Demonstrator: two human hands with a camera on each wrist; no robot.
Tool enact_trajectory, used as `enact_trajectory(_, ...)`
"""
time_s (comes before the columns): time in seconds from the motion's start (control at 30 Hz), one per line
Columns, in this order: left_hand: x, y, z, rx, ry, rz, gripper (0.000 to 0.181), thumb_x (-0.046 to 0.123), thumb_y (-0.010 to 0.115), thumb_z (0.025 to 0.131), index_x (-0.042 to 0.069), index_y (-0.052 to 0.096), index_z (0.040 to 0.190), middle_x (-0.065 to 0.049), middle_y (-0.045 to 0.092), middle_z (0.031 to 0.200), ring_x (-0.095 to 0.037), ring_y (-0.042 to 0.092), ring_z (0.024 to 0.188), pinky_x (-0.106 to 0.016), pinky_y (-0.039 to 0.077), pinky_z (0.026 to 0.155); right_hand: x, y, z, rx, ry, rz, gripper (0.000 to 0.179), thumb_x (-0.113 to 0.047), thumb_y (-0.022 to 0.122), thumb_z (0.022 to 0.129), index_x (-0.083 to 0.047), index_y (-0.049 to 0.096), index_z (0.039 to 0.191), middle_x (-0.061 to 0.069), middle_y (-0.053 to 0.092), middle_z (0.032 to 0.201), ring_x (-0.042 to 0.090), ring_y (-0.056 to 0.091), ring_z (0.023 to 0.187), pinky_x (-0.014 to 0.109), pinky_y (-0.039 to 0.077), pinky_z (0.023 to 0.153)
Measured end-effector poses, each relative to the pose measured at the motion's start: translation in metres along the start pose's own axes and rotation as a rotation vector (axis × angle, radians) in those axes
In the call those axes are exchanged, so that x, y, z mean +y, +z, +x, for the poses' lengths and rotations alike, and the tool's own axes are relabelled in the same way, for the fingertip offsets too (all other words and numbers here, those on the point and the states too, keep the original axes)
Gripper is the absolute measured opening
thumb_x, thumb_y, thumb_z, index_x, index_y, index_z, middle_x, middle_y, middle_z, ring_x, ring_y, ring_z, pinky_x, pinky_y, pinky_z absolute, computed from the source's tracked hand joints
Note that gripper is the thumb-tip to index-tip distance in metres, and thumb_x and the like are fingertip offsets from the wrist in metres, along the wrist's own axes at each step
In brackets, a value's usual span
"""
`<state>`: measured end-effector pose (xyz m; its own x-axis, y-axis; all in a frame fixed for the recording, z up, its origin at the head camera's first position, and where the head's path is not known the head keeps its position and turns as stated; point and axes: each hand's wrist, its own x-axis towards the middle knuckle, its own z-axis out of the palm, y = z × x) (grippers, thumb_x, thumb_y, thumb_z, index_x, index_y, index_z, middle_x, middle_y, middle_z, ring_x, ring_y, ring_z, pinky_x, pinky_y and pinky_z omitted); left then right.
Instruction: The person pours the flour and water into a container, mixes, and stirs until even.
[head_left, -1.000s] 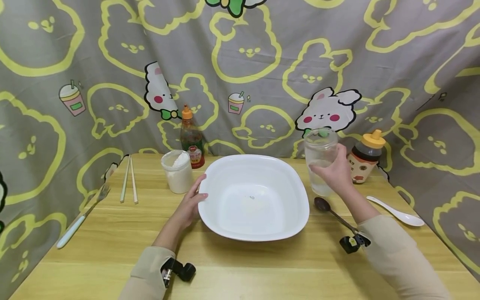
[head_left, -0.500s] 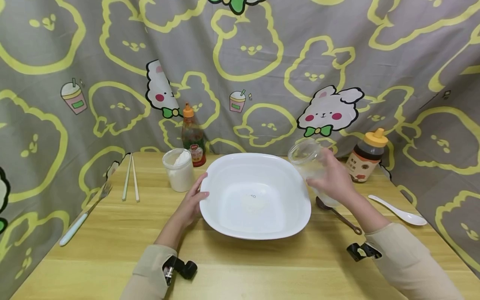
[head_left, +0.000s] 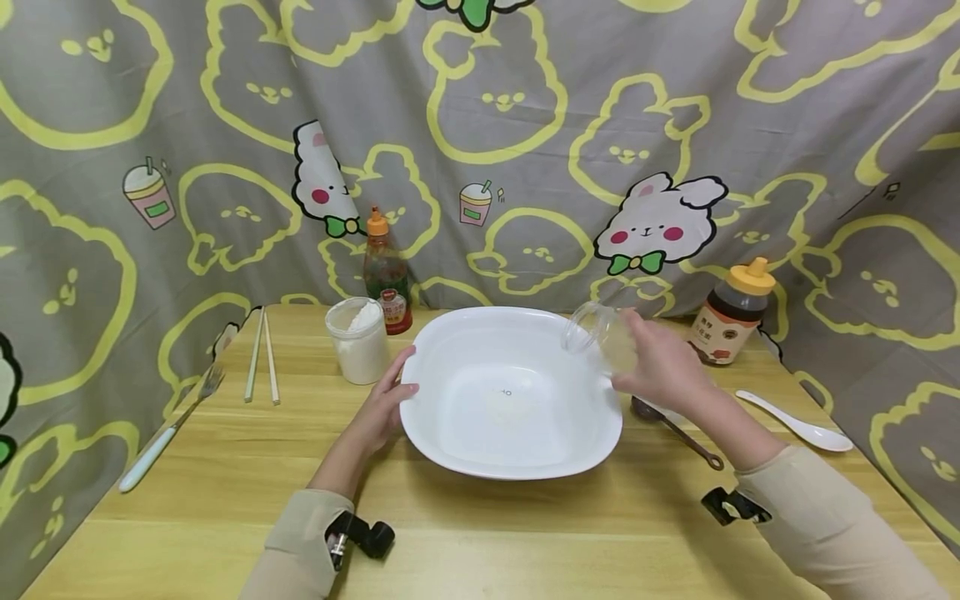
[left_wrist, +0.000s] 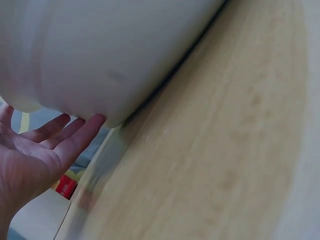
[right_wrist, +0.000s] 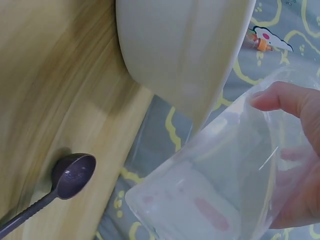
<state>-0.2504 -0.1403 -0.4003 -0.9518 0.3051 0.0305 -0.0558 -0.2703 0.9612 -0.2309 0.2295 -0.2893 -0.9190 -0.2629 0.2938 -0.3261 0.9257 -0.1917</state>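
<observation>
A white basin (head_left: 517,337) stands mid-table, with a pale patch on its floor. My left hand (head_left: 380,408) holds its left rim; the left wrist view has the fingertips (left_wrist: 95,121) against the outer wall. A clear plastic jar (right_wrist: 220,165) is in my right hand (head_left: 667,362), thumb and fingers round its side. It is tilted left, mouth over the basin's right rim. Pale liquid shows inside the jar; whether any runs out, I cannot tell. Below the right hand lies a dark brown spoon (right_wrist: 75,175).
Left of the basin stand a jar of white powder (head_left: 360,350) and a red sauce bottle (head_left: 387,279). Chopsticks (head_left: 262,358) and a fork (head_left: 172,429) lie farther left. On the right are a yellow-capped bottle (head_left: 731,317) and a white spoon (head_left: 795,423). A patterned curtain (head_left: 517,258) hangs behind.
The right hand has brought the clear jar leftward and tipped it from upright until its mouth is over the basin's rim. The left hand has kept its place on the basin.
</observation>
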Motion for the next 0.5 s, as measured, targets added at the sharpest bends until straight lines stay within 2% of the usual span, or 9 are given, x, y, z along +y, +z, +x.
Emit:
enact_trajectory(0.17,0.001,0.0,0.0,-0.003,-0.001,0.001,0.062,0.006,0.045,0.084,0.022,0.019,0.138,-0.014,0.024,0.135,-0.033,0.039,0.109,-0.039,0.043,0.08,-0.005,0.0,0.002,0.0,-0.021,-0.084,0.089,-0.023,0.075,0.053,0.001,0.032,0.128,0.024,0.051,0.105,0.038,0.05,0.088,0.047,0.043,0.058)
enact_trajectory(0.33,0.002,0.001,0.0,-0.004,0.001,0.001,0.063,0.007,0.046,0.083,0.022,0.019,0.138,-0.014,0.024,0.136,-0.038,0.035,0.112,-0.04,0.043,0.079,-0.011,-0.001,0.004,-0.032,-0.019,-0.118,0.088,-0.023,0.075,0.054,-0.001,0.033,0.128,0.025,0.049,0.106,0.04,0.048,0.09,0.05,0.041,0.063)
enact_trajectory(0.5,0.001,0.001,-0.002,0.007,-0.013,0.005,0.063,0.008,0.046,0.083,0.024,0.019,0.138,-0.016,0.027,0.133,-0.038,0.037,0.11,-0.042,0.043,0.078,-0.015,-0.003,0.007,-0.059,-0.044,-0.154,0.086,-0.024,0.074,0.055,-0.003,0.033,0.127,0.023,0.051,0.102,0.037,0.049,0.088,0.049,0.04,0.063)
